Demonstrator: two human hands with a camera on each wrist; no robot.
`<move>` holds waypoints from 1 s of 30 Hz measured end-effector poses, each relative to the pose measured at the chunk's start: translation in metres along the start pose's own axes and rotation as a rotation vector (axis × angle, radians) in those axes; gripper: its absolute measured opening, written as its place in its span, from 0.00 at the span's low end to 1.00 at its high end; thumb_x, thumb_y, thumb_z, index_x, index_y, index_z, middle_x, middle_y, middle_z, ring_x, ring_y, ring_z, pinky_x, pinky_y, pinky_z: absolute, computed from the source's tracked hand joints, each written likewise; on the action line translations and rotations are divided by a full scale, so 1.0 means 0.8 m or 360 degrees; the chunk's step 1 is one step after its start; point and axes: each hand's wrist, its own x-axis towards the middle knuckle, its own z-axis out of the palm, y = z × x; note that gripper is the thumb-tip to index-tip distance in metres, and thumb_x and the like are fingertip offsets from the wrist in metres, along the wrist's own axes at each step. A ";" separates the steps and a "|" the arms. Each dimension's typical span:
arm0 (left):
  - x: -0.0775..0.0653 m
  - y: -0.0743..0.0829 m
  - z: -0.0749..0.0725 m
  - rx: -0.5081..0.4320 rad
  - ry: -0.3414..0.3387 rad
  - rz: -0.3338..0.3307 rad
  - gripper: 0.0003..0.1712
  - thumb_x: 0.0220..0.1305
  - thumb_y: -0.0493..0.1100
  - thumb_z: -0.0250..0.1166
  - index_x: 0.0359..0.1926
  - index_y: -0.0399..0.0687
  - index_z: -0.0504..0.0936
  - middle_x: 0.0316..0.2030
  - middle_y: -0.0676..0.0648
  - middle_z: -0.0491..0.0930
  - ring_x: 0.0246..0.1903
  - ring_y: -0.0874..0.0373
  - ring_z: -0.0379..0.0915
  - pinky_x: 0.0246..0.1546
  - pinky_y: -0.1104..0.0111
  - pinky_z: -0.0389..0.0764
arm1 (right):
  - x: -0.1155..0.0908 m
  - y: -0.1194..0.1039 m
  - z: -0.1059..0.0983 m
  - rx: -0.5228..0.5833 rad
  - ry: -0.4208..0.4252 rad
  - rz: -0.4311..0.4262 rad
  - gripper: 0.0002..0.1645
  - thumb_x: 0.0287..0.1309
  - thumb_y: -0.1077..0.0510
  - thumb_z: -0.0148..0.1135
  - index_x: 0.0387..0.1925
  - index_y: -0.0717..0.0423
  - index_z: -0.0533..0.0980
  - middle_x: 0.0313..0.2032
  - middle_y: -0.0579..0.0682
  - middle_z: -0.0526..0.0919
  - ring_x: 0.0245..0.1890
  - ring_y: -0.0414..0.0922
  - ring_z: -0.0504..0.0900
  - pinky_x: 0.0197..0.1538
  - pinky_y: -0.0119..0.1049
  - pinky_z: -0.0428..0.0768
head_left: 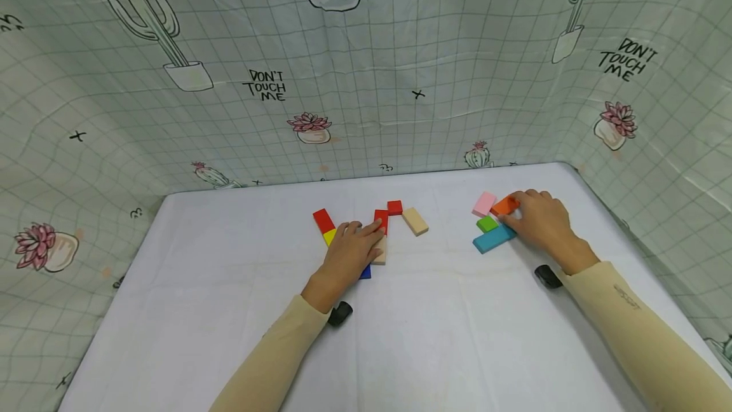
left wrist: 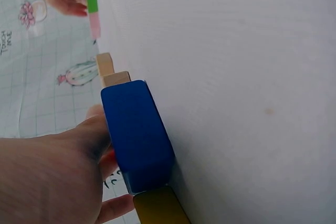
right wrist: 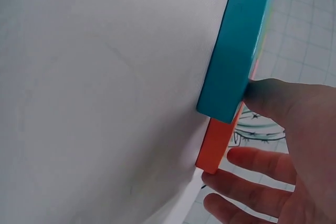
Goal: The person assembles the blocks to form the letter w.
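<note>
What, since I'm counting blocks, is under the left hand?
Partly under the left hand are a yellow block, blue block, red block and pale wooden block. In the head view it hides most of the blue block; whether it covers another block, I cannot tell.

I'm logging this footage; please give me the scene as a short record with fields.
Surface: white-covered table
Left hand: fingers on a red block, thumb by a wooden block
Also near left hand: far-left red block, yellow block, dark blue block
Right hand: fingers at the orange block, thumb against the light-blue block
Also near right hand: pink block, green block
Between hands: small red block, slanted wooden block
Sleeves: both beige
Backdrop: cactus-print cloth reading "DON'T TOUCH ME"
</note>
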 end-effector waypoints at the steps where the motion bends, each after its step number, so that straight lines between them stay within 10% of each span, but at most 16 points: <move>1: 0.000 0.000 0.000 -0.0001 0.0000 0.0000 0.28 0.75 0.52 0.65 0.72 0.52 0.79 0.75 0.50 0.72 0.70 0.43 0.69 0.75 0.49 0.65 | 0.001 -0.001 0.000 0.0001 -0.0001 0.0006 0.37 0.66 0.49 0.71 0.62 0.76 0.74 0.53 0.76 0.80 0.46 0.70 0.77 0.50 0.65 0.78; 19: -0.001 0.002 -0.003 0.0015 -0.0022 -0.0004 0.29 0.76 0.52 0.64 0.73 0.52 0.78 0.76 0.50 0.71 0.70 0.43 0.69 0.75 0.49 0.65 | -0.008 -0.003 -0.020 0.0060 0.0216 -0.0049 0.36 0.60 0.49 0.76 0.58 0.73 0.79 0.51 0.74 0.83 0.46 0.70 0.77 0.47 0.64 0.77; 30: 0.000 0.000 0.000 0.0023 -0.0027 -0.0007 0.29 0.76 0.53 0.64 0.74 0.53 0.77 0.76 0.50 0.71 0.70 0.43 0.69 0.75 0.50 0.65 | -0.023 -0.027 -0.028 0.0080 0.0392 -0.0439 0.31 0.56 0.55 0.79 0.58 0.68 0.82 0.52 0.68 0.86 0.53 0.68 0.80 0.52 0.66 0.78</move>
